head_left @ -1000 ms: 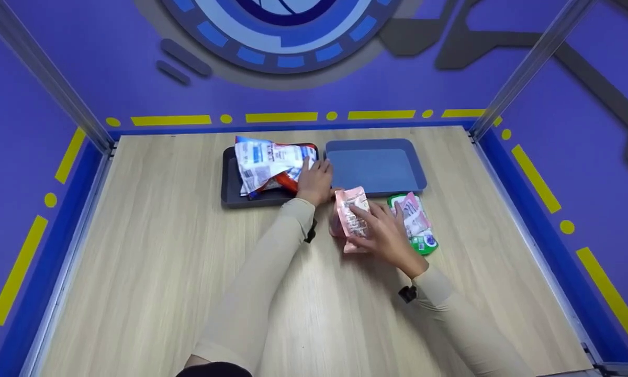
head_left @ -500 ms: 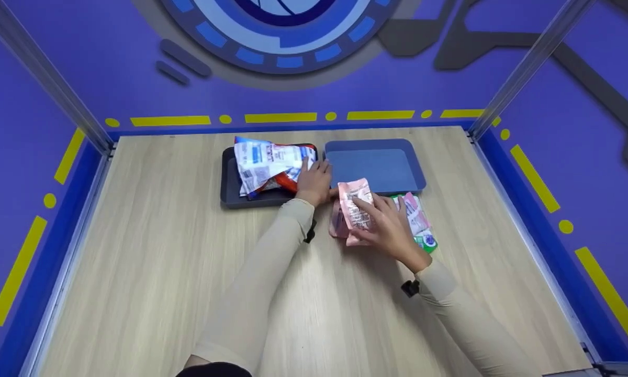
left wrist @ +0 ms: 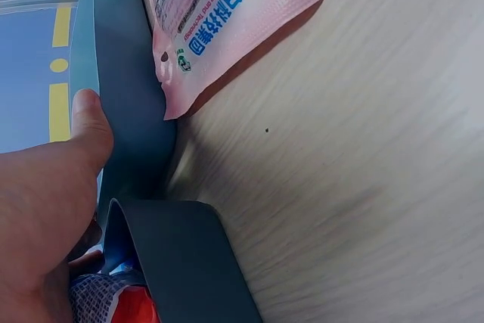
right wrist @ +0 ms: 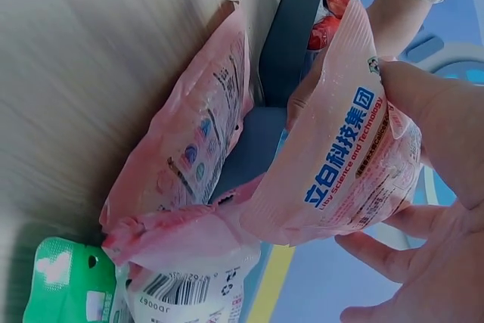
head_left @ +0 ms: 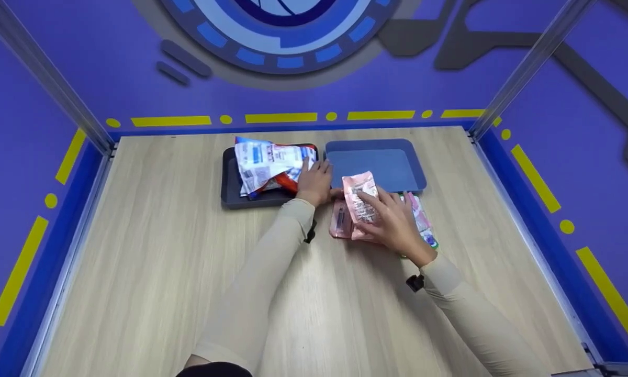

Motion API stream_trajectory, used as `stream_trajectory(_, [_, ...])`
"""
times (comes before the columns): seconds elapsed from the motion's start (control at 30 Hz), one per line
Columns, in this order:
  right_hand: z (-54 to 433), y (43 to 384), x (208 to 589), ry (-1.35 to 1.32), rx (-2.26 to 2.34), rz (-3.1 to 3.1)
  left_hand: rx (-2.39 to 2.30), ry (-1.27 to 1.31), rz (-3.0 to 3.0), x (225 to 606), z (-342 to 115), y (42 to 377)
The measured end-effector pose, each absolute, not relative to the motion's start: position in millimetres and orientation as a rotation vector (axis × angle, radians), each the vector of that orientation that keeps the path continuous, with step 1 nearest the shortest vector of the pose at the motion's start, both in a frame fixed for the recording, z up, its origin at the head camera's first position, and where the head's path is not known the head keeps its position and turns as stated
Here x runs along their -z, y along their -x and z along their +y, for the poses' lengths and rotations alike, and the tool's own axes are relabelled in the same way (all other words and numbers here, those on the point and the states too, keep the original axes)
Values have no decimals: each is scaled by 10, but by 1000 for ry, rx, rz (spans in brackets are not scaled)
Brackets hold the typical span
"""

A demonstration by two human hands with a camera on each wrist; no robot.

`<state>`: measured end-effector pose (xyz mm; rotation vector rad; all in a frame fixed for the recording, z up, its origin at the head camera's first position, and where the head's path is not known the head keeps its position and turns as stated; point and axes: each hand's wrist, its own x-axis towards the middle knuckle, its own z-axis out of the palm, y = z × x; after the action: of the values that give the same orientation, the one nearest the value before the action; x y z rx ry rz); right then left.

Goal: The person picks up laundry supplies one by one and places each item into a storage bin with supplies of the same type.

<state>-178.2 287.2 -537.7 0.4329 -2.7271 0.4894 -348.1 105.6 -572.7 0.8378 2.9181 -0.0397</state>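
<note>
In the head view my right hand (head_left: 395, 222) grips a pink pouch (head_left: 360, 198) with printed text, raised near the front edge of the blue-grey tray (head_left: 417, 166). The right wrist view shows this pouch (right wrist: 344, 149) between thumb and fingers. A second pink pouch (right wrist: 189, 126) lies on the table behind it, partly covered in the head view. My left hand (head_left: 316, 181) rests at the right side of the dark tray (head_left: 230, 196), fingers extended and thumb toward the blue-grey tray. Beneath its fingertips are the white-and-blue packets (head_left: 272, 159) in the dark tray.
Under and beside my right hand lie a green pouch (right wrist: 64, 281) and a pink-and-white pouch (right wrist: 185, 285) with a barcode. The two trays stand side by side near the back of the wooden table (head_left: 162, 251). Purple panels (head_left: 293, 99) enclose it.
My right hand has moved slightly back and to the right with the pink pouch, showing more of the pink pouch beneath and covering more of the green one. My left hand stays in place.
</note>
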Motion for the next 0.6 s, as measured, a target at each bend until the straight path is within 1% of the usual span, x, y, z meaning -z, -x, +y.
stream_trajectory(0.6, [2997,1933,5298,-503,-459,-2676,95,-842,2894,5737,1066,3498])
